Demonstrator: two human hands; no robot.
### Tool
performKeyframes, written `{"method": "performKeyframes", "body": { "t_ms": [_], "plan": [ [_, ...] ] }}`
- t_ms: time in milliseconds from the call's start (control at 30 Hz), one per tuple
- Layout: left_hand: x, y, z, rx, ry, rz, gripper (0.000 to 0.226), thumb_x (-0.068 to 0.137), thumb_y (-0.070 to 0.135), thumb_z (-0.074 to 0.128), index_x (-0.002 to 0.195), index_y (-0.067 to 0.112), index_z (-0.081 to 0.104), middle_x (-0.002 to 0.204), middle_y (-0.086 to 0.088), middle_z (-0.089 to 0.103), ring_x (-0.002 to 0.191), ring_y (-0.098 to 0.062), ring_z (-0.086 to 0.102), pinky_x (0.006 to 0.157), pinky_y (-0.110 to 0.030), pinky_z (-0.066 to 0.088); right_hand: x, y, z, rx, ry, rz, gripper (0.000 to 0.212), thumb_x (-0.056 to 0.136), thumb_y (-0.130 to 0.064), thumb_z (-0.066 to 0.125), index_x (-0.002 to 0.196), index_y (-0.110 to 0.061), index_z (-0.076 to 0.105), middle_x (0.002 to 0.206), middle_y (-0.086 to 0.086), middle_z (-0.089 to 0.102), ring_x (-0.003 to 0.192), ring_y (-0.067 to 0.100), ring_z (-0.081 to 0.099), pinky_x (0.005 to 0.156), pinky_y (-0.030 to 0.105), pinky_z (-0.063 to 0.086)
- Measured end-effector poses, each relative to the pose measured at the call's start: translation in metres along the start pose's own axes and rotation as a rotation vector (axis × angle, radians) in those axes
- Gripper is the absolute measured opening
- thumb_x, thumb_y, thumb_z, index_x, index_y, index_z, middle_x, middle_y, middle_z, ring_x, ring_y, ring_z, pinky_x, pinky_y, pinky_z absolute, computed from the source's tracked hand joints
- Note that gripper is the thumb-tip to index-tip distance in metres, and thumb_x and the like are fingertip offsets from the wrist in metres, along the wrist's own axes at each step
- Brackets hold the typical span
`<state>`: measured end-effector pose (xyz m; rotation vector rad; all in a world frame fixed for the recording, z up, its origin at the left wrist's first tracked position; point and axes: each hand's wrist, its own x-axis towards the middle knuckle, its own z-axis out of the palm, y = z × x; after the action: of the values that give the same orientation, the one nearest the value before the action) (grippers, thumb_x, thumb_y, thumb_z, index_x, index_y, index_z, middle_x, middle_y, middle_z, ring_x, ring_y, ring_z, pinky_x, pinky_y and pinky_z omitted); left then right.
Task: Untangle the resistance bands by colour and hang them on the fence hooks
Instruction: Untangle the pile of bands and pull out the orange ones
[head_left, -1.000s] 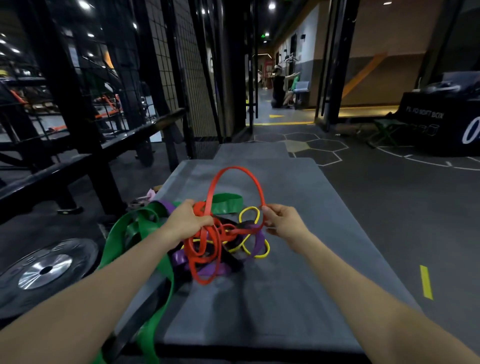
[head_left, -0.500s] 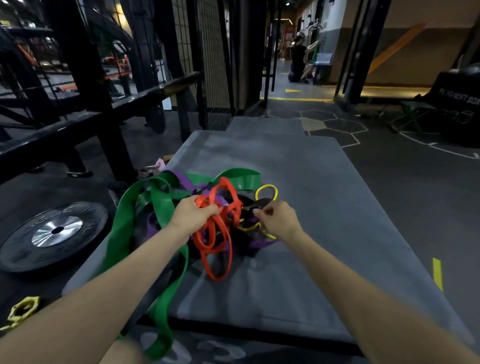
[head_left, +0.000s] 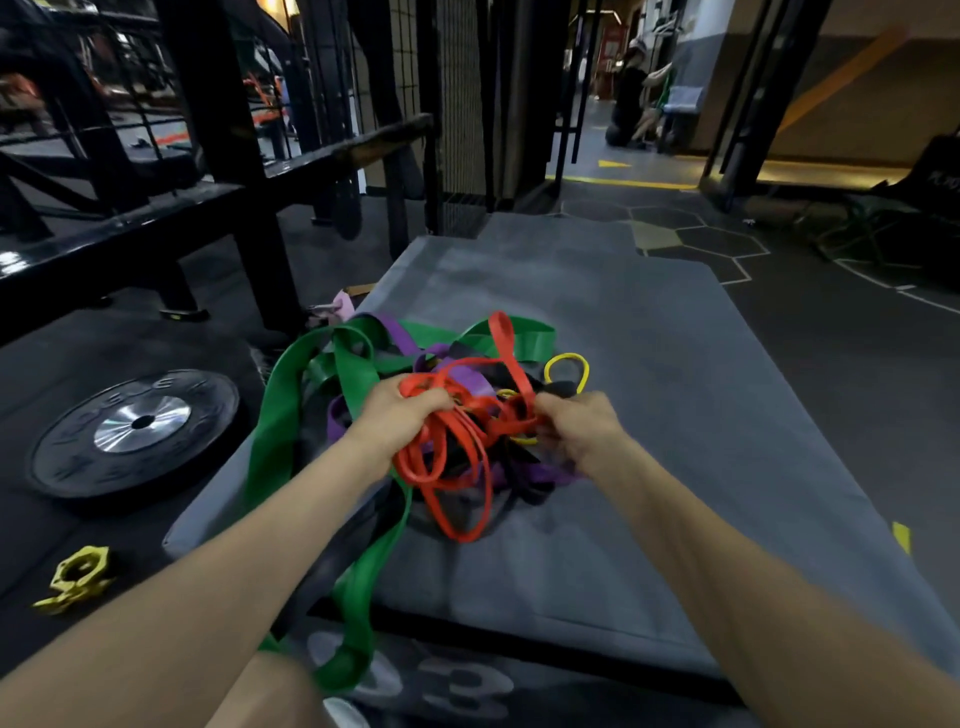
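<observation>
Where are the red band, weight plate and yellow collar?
red band (head_left: 464, 530): head view, bottom of hanging loop.
weight plate (head_left: 140, 422): head view, silver hub.
yellow collar (head_left: 80, 574): head view, ring body.

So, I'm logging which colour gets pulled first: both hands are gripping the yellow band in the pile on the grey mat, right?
Not quite. In the head view the left hand and the right hand both grip the red band, not the yellow one. The yellow band lies untouched in the pile on the grey mat.
</observation>
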<state>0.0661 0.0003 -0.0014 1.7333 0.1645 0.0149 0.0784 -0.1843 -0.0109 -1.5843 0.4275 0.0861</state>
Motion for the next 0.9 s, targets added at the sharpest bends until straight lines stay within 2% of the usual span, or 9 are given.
{"method": "performKeyframes", "body": {
  "t_ms": [100,167,233,300,433,533,700,833,900],
  "plan": [
    [0.01,-0.006,-0.002,-0.026,0.143,-0.033,0.018,0.074,0.009,0.067,0.06,0.016,0.059,0.046,0.0,0.05,0.03,-0.007,0.038,0.038,-0.014,0.033,-0.002,-0.011,-0.029,0.201,0.016,0.071,0.018,0.083,-0.003,0.057,0.067,-0.007,0.05,0.051,0.006,0.046,0.039,0.012,0.045,0.043,0.02,0.045],
    [0.015,-0.006,0.001,-0.031,0.161,-0.027,0.013,0.066,0.016,0.07,0.058,0.018,0.06,0.042,0.004,0.051,0.029,-0.006,0.039,0.042,-0.019,0.035,-0.002,-0.018,-0.048,0.3,-0.008,0.118,0.014,0.084,-0.004,0.053,0.071,-0.008,0.05,0.049,0.006,0.046,0.043,0.015,0.046,0.044,0.022,0.046],
    [0.02,-0.005,0.008,-0.009,0.156,-0.003,0.011,0.061,0.018,0.07,0.055,0.018,0.061,0.041,0.008,0.052,0.033,-0.006,0.041,0.047,-0.023,0.036,0.002,-0.02,-0.06,0.383,-0.035,0.135,0.017,0.085,-0.006,0.05,0.068,-0.009,0.048,0.044,0.003,0.047,0.042,0.014,0.047,0.055,0.028,0.05],
    [0.026,-0.004,0.017,0.037,0.121,0.047,0.01,0.063,0.014,0.073,0.062,0.018,0.063,0.051,0.005,0.057,0.045,-0.009,0.048,0.051,-0.025,0.039,0.005,-0.02,-0.065,0.458,-0.056,0.128,0.017,0.085,-0.008,0.046,0.068,-0.01,0.049,0.052,0.004,0.047,0.048,0.015,0.047,0.063,0.029,0.051],
    [0.029,-0.002,0.036,0.141,0.038,0.09,0.041,0.05,0.021,0.084,0.085,0.014,0.063,0.074,-0.001,0.064,0.063,-0.015,0.055,0.069,-0.03,0.046,0.004,-0.019,-0.068,0.698,-0.169,0.099,0.022,0.087,-0.014,0.047,0.065,-0.013,0.049,0.05,-0.001,0.057,0.048,0.011,0.057,0.059,0.02,0.053],
    [0.025,-0.003,0.05,0.107,0.004,0.092,0.064,0.038,0.028,0.086,0.094,0.007,0.062,0.082,-0.006,0.07,0.068,-0.017,0.06,0.075,-0.033,0.05,0.0,-0.013,-0.071,0.636,-0.258,0.046,0.017,0.088,-0.018,0.05,0.073,-0.013,0.058,0.054,-0.005,0.063,0.05,0.007,0.057,0.055,0.017,0.047],
    [0.015,-0.023,0.055,0.059,-0.023,0.09,0.048,0.05,0.015,0.088,0.088,0.006,0.062,0.072,-0.004,0.065,0.065,-0.016,0.058,0.077,-0.038,0.052,-0.007,0.013,-0.075,0.644,-0.269,0.006,0.01,0.083,-0.014,0.056,0.082,-0.01,0.065,0.066,-0.005,0.068,0.05,0.002,0.055,0.045,0.012,0.037],
    [0.003,-0.022,0.056,0.148,-0.015,0.18,0.037,0.058,0.011,0.087,0.081,0.02,0.059,0.067,0.008,0.062,0.052,0.003,0.055,0.068,-0.021,0.049,-0.009,0.026,-0.069,0.777,-0.321,-0.076,0.028,0.056,-0.02,0.073,0.081,-0.01,0.076,0.082,0.001,0.074,0.058,0.003,0.061,0.045,0.011,0.04],
    [-0.004,-0.011,0.057,0.217,-0.007,0.266,0.034,0.06,0.015,0.086,0.081,0.023,0.06,0.069,0.012,0.064,0.052,0.008,0.054,0.063,-0.009,0.045,-0.011,0.025,-0.062,0.742,-0.312,-0.141,0.028,0.06,-0.019,0.07,0.086,-0.009,0.074,0.083,0.001,0.074,0.06,0.004,0.06,0.047,0.011,0.04]
  ]
}}
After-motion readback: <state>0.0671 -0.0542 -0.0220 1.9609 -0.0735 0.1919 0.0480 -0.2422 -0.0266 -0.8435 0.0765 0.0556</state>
